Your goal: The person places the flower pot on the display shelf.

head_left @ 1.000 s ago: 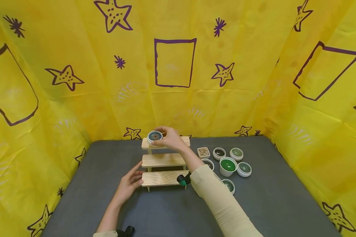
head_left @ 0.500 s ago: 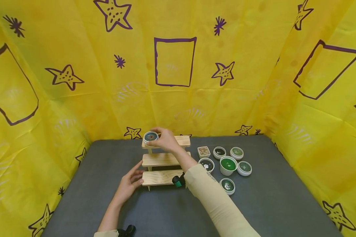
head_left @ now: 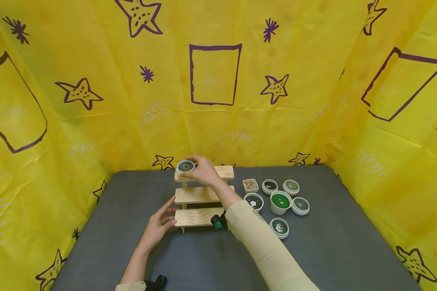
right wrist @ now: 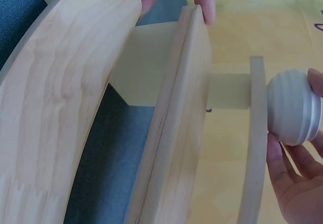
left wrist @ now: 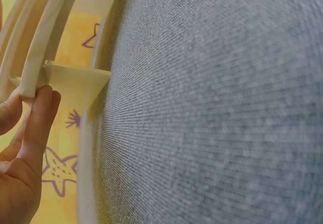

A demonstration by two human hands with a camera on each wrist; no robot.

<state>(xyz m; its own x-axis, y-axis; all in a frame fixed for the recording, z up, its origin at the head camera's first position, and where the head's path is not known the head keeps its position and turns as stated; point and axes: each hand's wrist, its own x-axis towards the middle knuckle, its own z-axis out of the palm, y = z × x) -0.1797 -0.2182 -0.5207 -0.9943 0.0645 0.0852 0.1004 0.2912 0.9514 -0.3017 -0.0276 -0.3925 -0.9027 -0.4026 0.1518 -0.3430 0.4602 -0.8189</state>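
A three-tier wooden stand (head_left: 198, 217) is on the grey table, its steps rising toward the back. My right hand (head_left: 203, 171) grips a small white round jar (head_left: 185, 166) with a blue-green top and a brown spot at its middle. The jar is upright at the left end of the top step. In the right wrist view, the ribbed jar (right wrist: 293, 108) sits against that step, fingers around its side. My left hand (head_left: 155, 228) holds the left ends of the lower two steps. The left wrist view has thumb and fingers (left wrist: 39, 125) about the lower step's end.
Right of the stand is a group: a white cup of bright green (head_left: 281, 202), several round white jars with green or dark tops, such as one at the front (head_left: 279, 228), and a square dish of beige bits (head_left: 250, 186). Yellow patterned cloth (head_left: 218, 133) surrounds the table.
My right hand has carried the jar slightly left along the top step to its left end, then stayed nearly still over the last half second. My left hand stays on the stand.
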